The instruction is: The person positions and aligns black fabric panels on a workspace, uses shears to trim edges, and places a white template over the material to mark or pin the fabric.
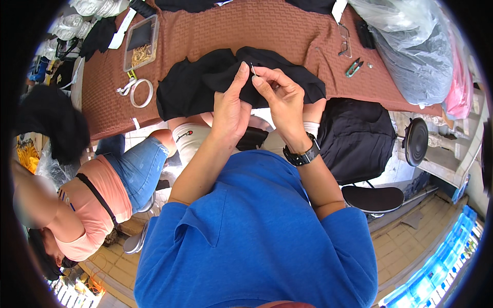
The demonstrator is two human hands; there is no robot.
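Observation:
A black cloth point(195, 82) lies bunched along the near edge of the table. My left hand point(232, 105) is closed on its upper part, with the thumb pointing up. Close beside it, my right hand point(282, 97) pinches a thin, light-coloured pin point(253, 71) between thumb and fingertips, its tip at the cloth by my left thumb. Whether the pin passes through the fabric is too small to make out. On my right wrist sits a black watch point(303, 151).
A brown textured cloth covers the table point(205, 31). On it are a clear box point(141, 43) of small gold pieces, a white ring point(141, 93), green thread snips point(354, 68) and glasses point(344, 40). Plastic-wrapped bundles point(411, 46) stand at right. Another person point(97, 200) sits at left.

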